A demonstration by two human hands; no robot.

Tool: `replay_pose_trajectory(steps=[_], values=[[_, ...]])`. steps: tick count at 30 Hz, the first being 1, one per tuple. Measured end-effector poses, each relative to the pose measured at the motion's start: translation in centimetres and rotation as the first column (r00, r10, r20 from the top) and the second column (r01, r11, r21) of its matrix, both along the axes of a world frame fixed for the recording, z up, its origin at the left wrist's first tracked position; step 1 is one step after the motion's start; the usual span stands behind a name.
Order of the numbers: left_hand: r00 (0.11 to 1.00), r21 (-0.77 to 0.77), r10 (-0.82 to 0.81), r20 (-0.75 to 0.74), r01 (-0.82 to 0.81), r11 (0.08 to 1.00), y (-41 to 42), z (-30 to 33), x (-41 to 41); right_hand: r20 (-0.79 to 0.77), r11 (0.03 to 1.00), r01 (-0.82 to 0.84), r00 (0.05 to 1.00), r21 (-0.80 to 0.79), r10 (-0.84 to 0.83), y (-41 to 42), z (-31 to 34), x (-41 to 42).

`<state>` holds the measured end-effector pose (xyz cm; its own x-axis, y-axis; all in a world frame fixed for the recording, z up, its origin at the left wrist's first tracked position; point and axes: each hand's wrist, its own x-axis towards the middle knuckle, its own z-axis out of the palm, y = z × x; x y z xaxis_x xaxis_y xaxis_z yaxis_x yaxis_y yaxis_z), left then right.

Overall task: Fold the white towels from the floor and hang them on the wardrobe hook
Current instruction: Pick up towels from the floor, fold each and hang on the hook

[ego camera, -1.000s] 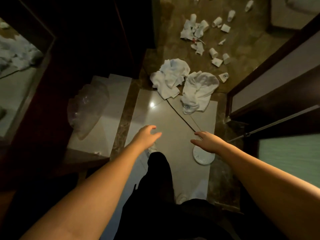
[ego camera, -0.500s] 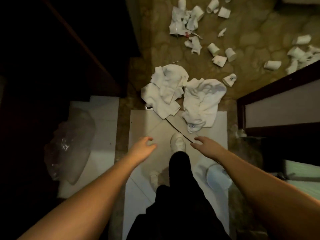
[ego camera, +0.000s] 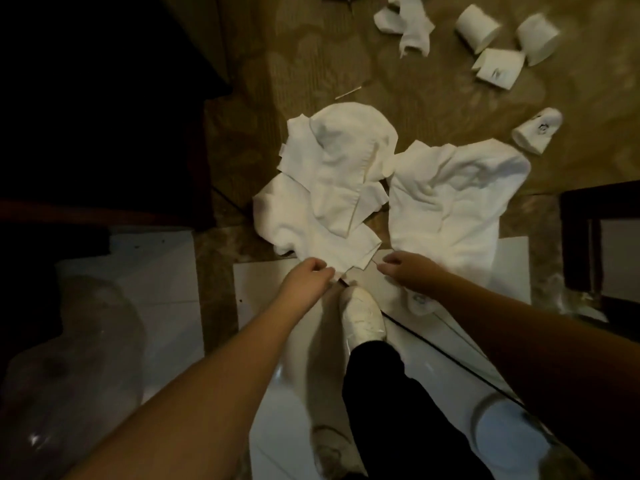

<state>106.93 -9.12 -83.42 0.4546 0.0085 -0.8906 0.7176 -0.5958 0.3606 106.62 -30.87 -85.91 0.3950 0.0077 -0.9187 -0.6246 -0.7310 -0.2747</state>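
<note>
Two crumpled white towels lie side by side where the carpet meets the white tile. The left towel (ego camera: 329, 188) has its near edge right at my hands. The right towel (ego camera: 450, 209) spreads out beside it. My left hand (ego camera: 308, 275) has curled fingers that pinch the near corner of the left towel. My right hand (ego camera: 405, 271) is curled just right of that same edge, over the lower flap of the right towel; whether it grips cloth is unclear. No wardrobe hook is in view.
Several white paper cups (ego camera: 498, 64) and scraps of tissue (ego camera: 405, 26) litter the carpet beyond the towels. My white shoe (ego camera: 362, 317) stands on the tile (ego camera: 263, 289) just under my hands. A clear plastic bag (ego camera: 72, 358) sits left, dark furniture (ego camera: 104, 98) behind it, a dark frame (ego camera: 581, 237) right.
I have stepped forward and bent down, so the towels are much closer. Both hands went from open and spread above the tile to curled at the left towel's near edge.
</note>
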Motion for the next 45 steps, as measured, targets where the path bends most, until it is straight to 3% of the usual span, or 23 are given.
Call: replay_pose_trajectory(steps=[5,9,11,16,19,23,26,30,36,42,45], values=[[0.980,-0.040,0.191,-0.054,-0.193,0.980,-2.2,-10.0,4.9,-0.009,0.966,0.211,0.977,0.149,-0.212,2.3,-8.5,4.0],[0.864,-0.074,0.482,-0.144,-0.496,0.865,-3.2,-15.6,6.8,-0.116,0.820,0.502,0.864,0.274,-0.490,3.8,-13.2,5.9],[0.795,-0.129,0.578,-0.185,-0.603,0.787,-3.6,-16.9,7.2,-0.165,0.759,0.570,0.820,0.314,-0.548,3.9,-14.7,6.3],[0.728,-0.206,0.652,-0.212,-0.685,0.698,-4.1,-16.7,7.3,-0.200,0.671,0.672,0.737,0.314,-0.646,4.2,-14.4,6.5],[0.673,-0.252,0.695,-0.255,-0.740,0.624,-4.3,-13.7,6.2,-0.141,0.675,0.649,0.749,0.351,-0.647,3.3,-11.8,5.4],[0.691,-0.285,0.669,-0.274,-0.723,0.629,-4.7,-7.9,3.7,-0.094,0.646,0.661,0.723,0.383,-0.684,2.2,-5.8,2.9],[0.724,-0.295,0.661,-0.196,-0.687,0.664,-5.1,-3.2,2.2,-0.107,0.602,0.680,0.695,0.418,-0.711,1.9,-0.8,1.4],[0.755,-0.393,0.643,-0.126,-0.633,0.667,-5.8,3.3,0.7,-0.186,0.479,0.691,0.655,0.542,-0.733,1.6,5.7,0.5],[0.865,-0.574,0.497,0.068,-0.374,0.729,-6.0,13.7,-2.0,-0.321,0.231,0.710,0.552,0.665,-0.770,2.1,15.6,-0.9],[0.878,-0.479,0.358,0.318,-0.178,0.860,-3.6,24.0,-3.3,-0.326,0.205,0.673,0.574,0.711,-0.752,2.0,25.8,-3.0],[0.861,-0.462,0.333,0.385,-0.132,0.877,-2.7,30.0,-5.0,-0.269,0.248,0.691,0.549,0.679,-0.792,2.5,31.5,-4.8]])
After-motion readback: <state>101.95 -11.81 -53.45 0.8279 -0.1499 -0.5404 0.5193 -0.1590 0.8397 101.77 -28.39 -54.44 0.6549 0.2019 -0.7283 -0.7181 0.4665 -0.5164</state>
